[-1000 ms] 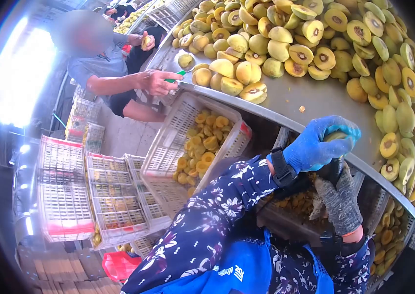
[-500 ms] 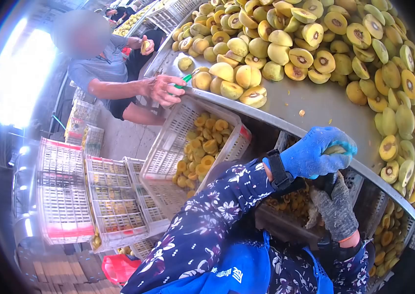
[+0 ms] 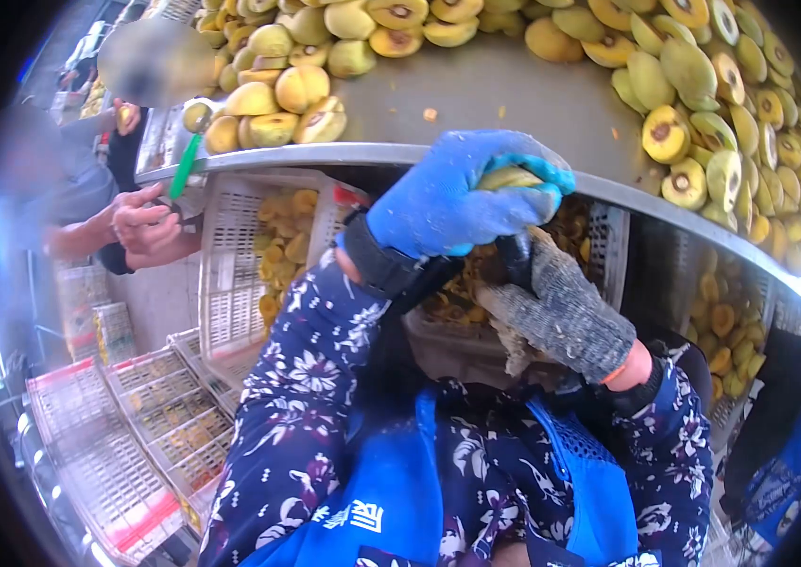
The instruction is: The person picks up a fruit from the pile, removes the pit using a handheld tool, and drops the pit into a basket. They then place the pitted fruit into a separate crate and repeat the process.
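My left hand [image 3: 466, 198], in a blue glove, is closed round a yellow peach half [image 3: 510, 178], which shows between the fingers and thumb. Just below it, my right hand [image 3: 575, 307], in a grey knit glove, grips a black-handled tool [image 3: 516, 257] whose working end is hidden by the left hand. Both hands are close together in front of the metal table's edge. Beneath them, a crate [image 3: 613, 255] holds peach pieces. Many cut peaches [image 3: 665, 132], several with the pit showing, lie heaped on the metal table [image 3: 476, 104].
At left, a co-worker's hand [image 3: 150, 222] is by a green-handled tool [image 3: 188, 168] at the table edge. A white crate [image 3: 230, 265] of peach halves stands beside my left arm. Stacked crates [image 3: 103, 454] are lower left. More peach halves [image 3: 726, 331] sit under the table at right.
My view has turned, so the table and crates appear farther left and my hands nearer the middle. Both hands keep their hold. The co-worker's hand has come away from the table edge.
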A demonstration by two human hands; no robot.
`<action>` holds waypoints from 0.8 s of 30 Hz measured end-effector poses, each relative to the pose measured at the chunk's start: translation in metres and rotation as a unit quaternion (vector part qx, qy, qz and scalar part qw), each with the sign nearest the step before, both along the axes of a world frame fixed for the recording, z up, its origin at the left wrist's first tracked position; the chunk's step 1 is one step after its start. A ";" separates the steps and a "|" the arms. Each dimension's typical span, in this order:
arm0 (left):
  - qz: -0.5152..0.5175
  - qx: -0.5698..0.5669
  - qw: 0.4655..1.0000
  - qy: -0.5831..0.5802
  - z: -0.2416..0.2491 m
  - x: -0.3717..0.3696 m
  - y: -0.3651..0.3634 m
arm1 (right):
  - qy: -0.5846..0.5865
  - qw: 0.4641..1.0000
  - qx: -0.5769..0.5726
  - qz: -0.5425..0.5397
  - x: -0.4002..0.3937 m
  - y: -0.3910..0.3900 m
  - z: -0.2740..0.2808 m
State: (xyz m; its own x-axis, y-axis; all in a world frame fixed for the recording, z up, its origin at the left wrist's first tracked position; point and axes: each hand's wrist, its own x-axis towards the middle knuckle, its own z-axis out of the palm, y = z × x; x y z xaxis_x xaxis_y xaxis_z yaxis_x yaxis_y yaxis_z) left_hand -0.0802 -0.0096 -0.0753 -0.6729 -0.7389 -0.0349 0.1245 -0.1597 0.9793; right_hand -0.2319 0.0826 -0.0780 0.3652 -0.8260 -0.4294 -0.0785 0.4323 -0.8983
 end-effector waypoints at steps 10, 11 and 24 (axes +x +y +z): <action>-0.034 0.062 0.996 0.063 0.007 -0.002 0.004 | -0.283 0.922 0.250 0.082 -0.022 -0.007 0.028; -0.033 0.060 0.996 0.065 0.009 -0.002 0.004 | -0.283 0.927 0.235 0.070 -0.021 -0.004 0.023; 0.182 0.067 0.975 0.109 0.005 -0.009 0.017 | 0.272 0.929 -0.249 0.024 0.003 -0.003 0.007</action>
State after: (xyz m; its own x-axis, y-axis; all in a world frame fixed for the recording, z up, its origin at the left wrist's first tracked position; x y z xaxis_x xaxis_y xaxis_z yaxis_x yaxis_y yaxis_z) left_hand -0.0894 0.0071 -0.0703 -0.3685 -0.9290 -0.0326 0.4004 -0.1903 0.8964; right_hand -0.2286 0.0801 -0.0713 0.2476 -0.9601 -0.1297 -0.5878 -0.0425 -0.8079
